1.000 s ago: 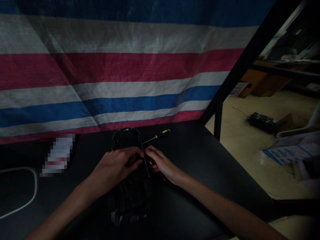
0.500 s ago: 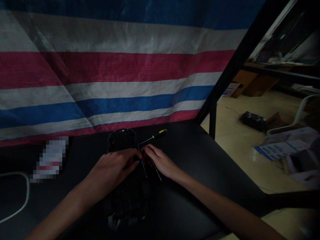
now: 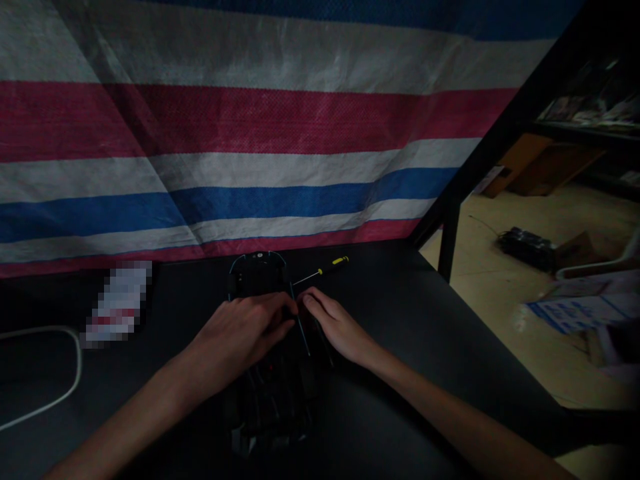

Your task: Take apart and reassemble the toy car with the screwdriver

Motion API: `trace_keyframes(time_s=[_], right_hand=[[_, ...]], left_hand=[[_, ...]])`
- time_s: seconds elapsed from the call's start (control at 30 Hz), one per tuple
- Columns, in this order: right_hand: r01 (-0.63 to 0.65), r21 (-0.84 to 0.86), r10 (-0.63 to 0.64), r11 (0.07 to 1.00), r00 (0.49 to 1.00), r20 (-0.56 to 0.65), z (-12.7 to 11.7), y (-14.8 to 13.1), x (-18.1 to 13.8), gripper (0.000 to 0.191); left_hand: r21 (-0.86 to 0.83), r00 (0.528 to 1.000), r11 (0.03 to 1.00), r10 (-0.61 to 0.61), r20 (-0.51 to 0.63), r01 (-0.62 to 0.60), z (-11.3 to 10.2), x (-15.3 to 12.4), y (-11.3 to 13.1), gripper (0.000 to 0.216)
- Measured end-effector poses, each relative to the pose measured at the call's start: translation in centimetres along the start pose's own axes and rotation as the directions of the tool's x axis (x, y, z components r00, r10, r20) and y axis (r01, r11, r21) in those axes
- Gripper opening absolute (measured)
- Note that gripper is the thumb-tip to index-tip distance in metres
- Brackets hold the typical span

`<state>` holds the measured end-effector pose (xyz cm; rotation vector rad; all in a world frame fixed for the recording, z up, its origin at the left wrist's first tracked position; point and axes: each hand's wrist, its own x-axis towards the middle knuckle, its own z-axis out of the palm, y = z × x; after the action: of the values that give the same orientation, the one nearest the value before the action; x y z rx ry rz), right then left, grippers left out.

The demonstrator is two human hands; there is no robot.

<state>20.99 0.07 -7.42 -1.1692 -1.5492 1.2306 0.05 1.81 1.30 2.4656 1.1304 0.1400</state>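
Note:
A long dark device (image 3: 257, 277) with a rounded, light-edged far end lies on the black table (image 3: 400, 320). My left hand (image 3: 240, 333) rests on its middle with fingers curled and pressed down at its right edge. My right hand (image 3: 335, 323) lies just to the right, fingertips pinched close to the left hand's, with a thin dark rod (image 3: 303, 333) running under them. What the fingers grip is too dark to name. A screwdriver with a yellow and black handle (image 3: 325, 269) lies on the table just beyond my right hand.
A striped red, white and blue tarp (image 3: 225, 133) hangs behind the table. A white cable (image 3: 60, 393) loops at the left edge, beside a blurred white packet (image 3: 117, 303). At right, a black frame post (image 3: 450, 240) stands over a floor with boxes and papers.
The view has shifted slightly; both hands stay together at the device's right edge with hardly any movement.

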Motion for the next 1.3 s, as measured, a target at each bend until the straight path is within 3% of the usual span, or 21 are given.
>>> trace_keyframes(time_s=[0.2,0.47,0.57,0.77,1.3], right_hand=[[0.001,-0.009,-0.001,1.000,1.000,-0.003,0.1,0.2,0.0,0.033],[0.010,-0.015,-0.010,1.000,1.000,-0.003,0.2,-0.3,0.1,0.031],[0.019,-0.010,-0.019,1.000,1.000,0.001,0.2,-0.4,0.1,0.032],[0.012,-0.005,-0.012,1.000,1.000,-0.006,0.2,-0.6,0.0,0.030],[0.015,-0.022,-0.015,1.000,1.000,-0.007,0.2,-0.4,0.1,0.030]], left_hand=[[-0.043,0.998,0.998,-0.040,0.049,0.042,-0.3,0.6,-0.3,0.024],[-0.144,0.998,0.990,0.002,0.068,0.008,-0.5,1.2,-0.8,0.016],[-0.115,0.999,0.993,-0.016,0.041,0.021,-0.3,0.8,-0.5,0.019],[-0.101,0.995,0.993,0.060,-0.075,-0.068,1.0,-0.3,-0.3,0.021],[-0.149,0.998,0.988,-0.021,0.059,0.030,-0.2,1.3,-0.8,0.024]])
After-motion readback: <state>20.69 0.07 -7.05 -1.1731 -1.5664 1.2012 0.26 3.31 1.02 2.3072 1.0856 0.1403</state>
